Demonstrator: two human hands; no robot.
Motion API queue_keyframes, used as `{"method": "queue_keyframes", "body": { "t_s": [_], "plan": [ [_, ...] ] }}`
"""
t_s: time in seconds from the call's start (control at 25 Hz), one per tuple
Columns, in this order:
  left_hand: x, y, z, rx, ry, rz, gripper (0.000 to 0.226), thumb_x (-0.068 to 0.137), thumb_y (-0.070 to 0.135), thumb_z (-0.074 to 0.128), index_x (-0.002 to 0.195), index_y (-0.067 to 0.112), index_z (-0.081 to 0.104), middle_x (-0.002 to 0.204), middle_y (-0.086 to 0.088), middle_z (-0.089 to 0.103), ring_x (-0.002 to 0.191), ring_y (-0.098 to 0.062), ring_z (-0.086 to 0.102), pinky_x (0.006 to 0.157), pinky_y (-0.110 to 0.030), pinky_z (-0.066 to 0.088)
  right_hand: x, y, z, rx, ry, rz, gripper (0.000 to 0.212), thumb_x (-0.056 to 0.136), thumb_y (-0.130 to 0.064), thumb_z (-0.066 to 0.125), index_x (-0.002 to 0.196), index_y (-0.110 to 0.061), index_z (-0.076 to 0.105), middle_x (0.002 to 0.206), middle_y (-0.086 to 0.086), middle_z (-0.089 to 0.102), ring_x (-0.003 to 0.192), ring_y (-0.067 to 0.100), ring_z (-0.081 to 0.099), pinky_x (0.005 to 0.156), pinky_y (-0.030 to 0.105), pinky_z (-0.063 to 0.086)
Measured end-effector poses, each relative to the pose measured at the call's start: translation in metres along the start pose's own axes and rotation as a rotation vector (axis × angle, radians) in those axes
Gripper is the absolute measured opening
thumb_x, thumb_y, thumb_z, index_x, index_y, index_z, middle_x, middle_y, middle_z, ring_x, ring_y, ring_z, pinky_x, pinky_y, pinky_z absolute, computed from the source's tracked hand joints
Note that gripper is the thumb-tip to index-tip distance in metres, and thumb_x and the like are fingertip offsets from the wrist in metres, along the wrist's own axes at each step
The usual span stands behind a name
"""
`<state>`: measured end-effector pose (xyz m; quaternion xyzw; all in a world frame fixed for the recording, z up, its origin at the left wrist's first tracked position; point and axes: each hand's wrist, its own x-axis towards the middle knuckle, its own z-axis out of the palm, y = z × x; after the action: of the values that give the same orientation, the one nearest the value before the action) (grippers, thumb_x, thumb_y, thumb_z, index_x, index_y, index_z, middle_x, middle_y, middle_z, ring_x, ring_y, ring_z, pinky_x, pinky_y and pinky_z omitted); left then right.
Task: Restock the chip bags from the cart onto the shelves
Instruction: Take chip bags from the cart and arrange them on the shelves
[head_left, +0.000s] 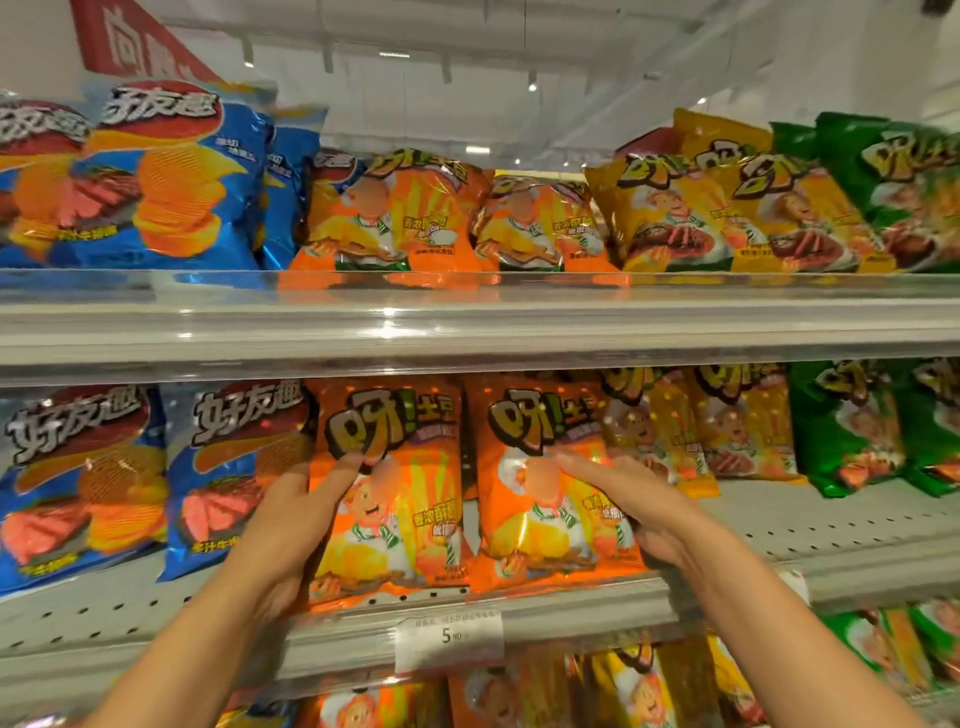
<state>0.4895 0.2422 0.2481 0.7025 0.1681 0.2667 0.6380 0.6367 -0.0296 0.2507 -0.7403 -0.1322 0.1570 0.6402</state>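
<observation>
— Orange bags, two of them, stand upright at the front of the middle shelf (857, 525), side by side with a narrow gap between. Who has them?

— The person. The left hand (291, 525) grips the left bag (395, 499) by its left edge, thumb laid across the front. The right hand (628, 504) holds the right bag (540, 488) by its right edge, fingers spread over the front.

— What sits nearest?

— A price tag (449, 638) on the shelf's front rail, just below the two bags.

— And beside them?

— Blue bags (223, 467) to the left; yellow bags (727, 426), then green bags (847, 426), set further back on the right.

— Further off?

— The top shelf (467, 322) carries the same colours in the same order, blue through green. A red sign (135, 47) hangs at the upper left, blurred.
</observation>
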Motion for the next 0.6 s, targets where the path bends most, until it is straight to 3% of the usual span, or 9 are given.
{"method": "queue_keyframes", "body": {
  "t_s": [0.04, 0.12, 0.2, 0.24, 0.4, 0.52, 0.6],
  "plan": [
    [-0.003, -0.003, -0.001, -0.009, 0.007, 0.007, 0.022, 0.091, 0.042, 0.068, 0.103, 0.024, 0.065, 0.074, 0.014, 0.077, 0.064, 0.0, 0.071, 0.05, -0.016, 0.052, -0.001, 0.005, -0.003, 0.015, -0.001, -0.066, 0.123, 0.05, -0.067, 0.092, 0.15, -0.015, 0.044, 0.139, 0.006, 0.064, 0.128, 0.025, 0.062, 0.111, 0.048, 0.048],
    [-0.011, -0.007, -0.002, 0.127, -0.026, 0.069, 0.051, 0.077, 0.059, 0.072, 0.121, 0.042, 0.052, 0.09, 0.031, 0.072, 0.081, 0.005, 0.07, 0.063, -0.014, 0.054, -0.002, 0.013, -0.006, 0.001, 0.018, -0.202, 0.134, 0.043, -0.074, 0.091, 0.155, -0.026, 0.034, 0.148, -0.002, 0.055, 0.135, 0.017, 0.054, 0.117, 0.046, 0.041],
    [-0.013, -0.012, -0.002, 0.261, -0.042, 0.097, 0.082, 0.072, 0.061, 0.074, 0.141, 0.038, 0.036, 0.118, 0.026, 0.059, 0.107, -0.005, 0.061, 0.086, -0.026, 0.05, -0.004, 0.021, -0.005, -0.055, 0.026, -0.277, 0.139, 0.042, -0.076, 0.088, 0.158, -0.03, 0.026, 0.157, -0.005, 0.043, 0.144, 0.015, 0.042, 0.121, 0.046, 0.035],
    [-0.013, -0.014, -0.001, 0.243, -0.046, 0.092, 0.087, 0.071, 0.06, 0.075, 0.144, 0.037, 0.032, 0.12, 0.023, 0.055, 0.112, -0.009, 0.057, 0.089, -0.028, 0.046, -0.004, 0.023, -0.005, -0.077, 0.022, -0.296, 0.14, 0.044, -0.076, 0.087, 0.159, -0.03, 0.023, 0.16, -0.006, 0.038, 0.147, 0.014, 0.037, 0.122, 0.044, 0.033],
    [-0.008, -0.018, -0.003, 0.244, -0.066, 0.133, 0.071, 0.076, 0.057, 0.074, 0.133, 0.048, 0.032, 0.11, 0.036, 0.049, 0.108, -0.007, 0.053, 0.088, -0.03, 0.041, -0.004, 0.027, -0.004, -0.196, 0.106, -0.372, 0.113, 0.064, -0.064, 0.08, 0.158, -0.029, 0.027, 0.155, -0.016, 0.038, 0.144, 0.003, 0.034, 0.112, 0.03, 0.033],
    [-0.006, -0.024, 0.0, 0.276, -0.06, 0.124, 0.07, 0.077, 0.059, 0.072, 0.134, 0.038, 0.037, 0.116, 0.017, 0.057, 0.111, -0.016, 0.056, 0.082, -0.034, 0.042, -0.008, 0.026, -0.003, -0.281, 0.176, -0.444, 0.09, 0.07, -0.06, 0.077, 0.147, -0.042, 0.034, 0.14, -0.038, 0.042, 0.122, -0.03, 0.038, 0.101, 0.012, 0.035],
    [-0.008, -0.029, 0.005, 0.352, -0.003, 0.195, 0.072, 0.08, 0.062, 0.068, 0.138, 0.033, 0.036, 0.124, 0.005, 0.056, 0.117, -0.022, 0.056, 0.083, -0.037, 0.043, -0.014, 0.024, 0.001, -0.349, 0.25, -0.475, 0.084, 0.071, -0.061, 0.076, 0.143, -0.044, 0.035, 0.126, -0.044, 0.04, 0.108, -0.04, 0.036, 0.087, -0.002, 0.035]
  ]
}}
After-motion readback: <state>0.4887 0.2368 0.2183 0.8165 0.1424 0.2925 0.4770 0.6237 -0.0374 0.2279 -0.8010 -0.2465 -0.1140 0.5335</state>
